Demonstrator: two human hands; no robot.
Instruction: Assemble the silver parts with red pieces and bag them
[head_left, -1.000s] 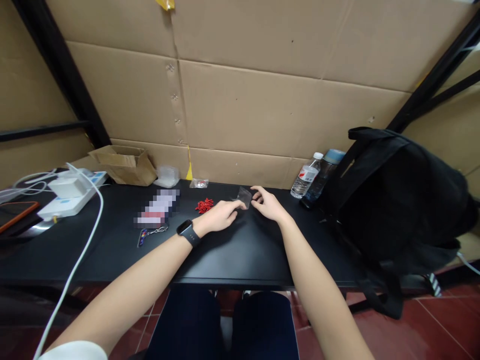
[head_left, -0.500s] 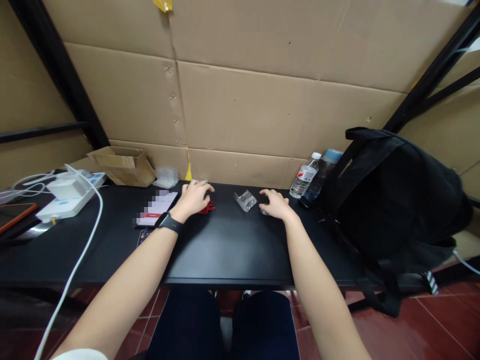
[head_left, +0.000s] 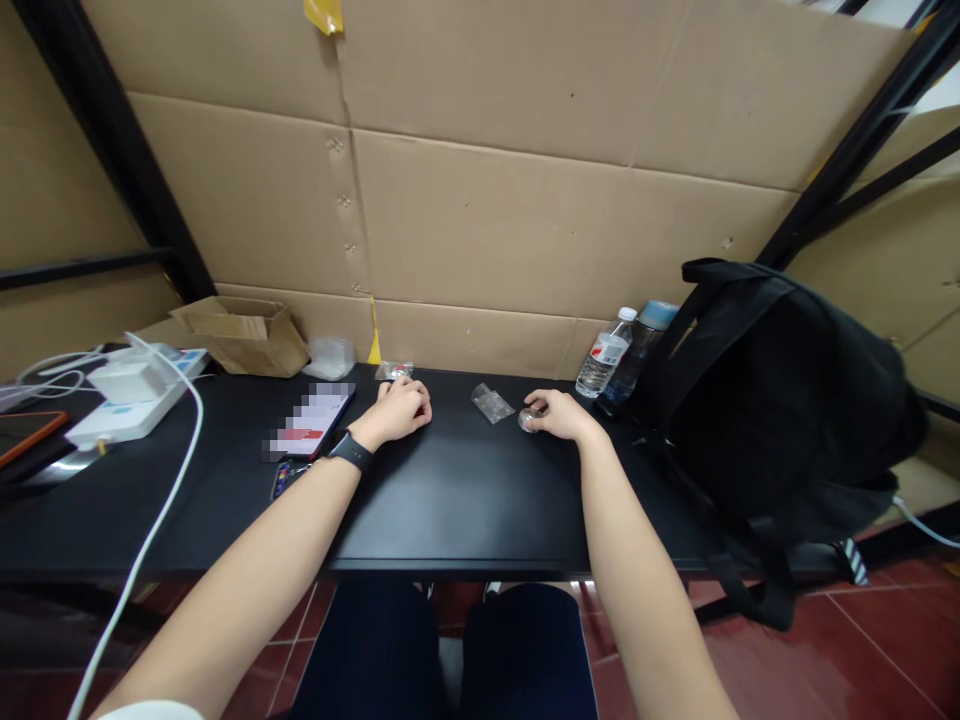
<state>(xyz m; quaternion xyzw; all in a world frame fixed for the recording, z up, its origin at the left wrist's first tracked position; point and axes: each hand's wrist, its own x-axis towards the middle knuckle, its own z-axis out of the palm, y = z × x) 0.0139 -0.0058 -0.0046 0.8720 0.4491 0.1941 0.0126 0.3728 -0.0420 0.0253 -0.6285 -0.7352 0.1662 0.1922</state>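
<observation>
My left hand point(head_left: 401, 410) rests on the black table with its fingers curled down. Whatever lies beneath them is hidden. Just behind it is a small clear packet point(head_left: 395, 371) with a bit of red in it. My right hand point(head_left: 559, 412) has thumb and fingers closed at the edge of a small round clear object point(head_left: 529, 420) on the tabletop. Between the two hands lies a crinkled clear plastic wrapper point(head_left: 493, 403), touched by neither. A phone point(head_left: 319, 415) with a lit screen is left of my left hand, beside a dark patterned item point(head_left: 283, 480).
A black backpack point(head_left: 787, 410) fills the right side, with two water bottles point(head_left: 602, 362) near it. At left stand an open paper bag point(head_left: 259, 345), a white power strip point(head_left: 135, 415) and a trailing white cable point(head_left: 176, 490). Cardboard point(head_left: 487, 230) walls the back.
My left hand has drawn its fingers in and covers the red cord-like thing seen before. My right hand has closed in on the round clear object, which shows more plainly.
</observation>
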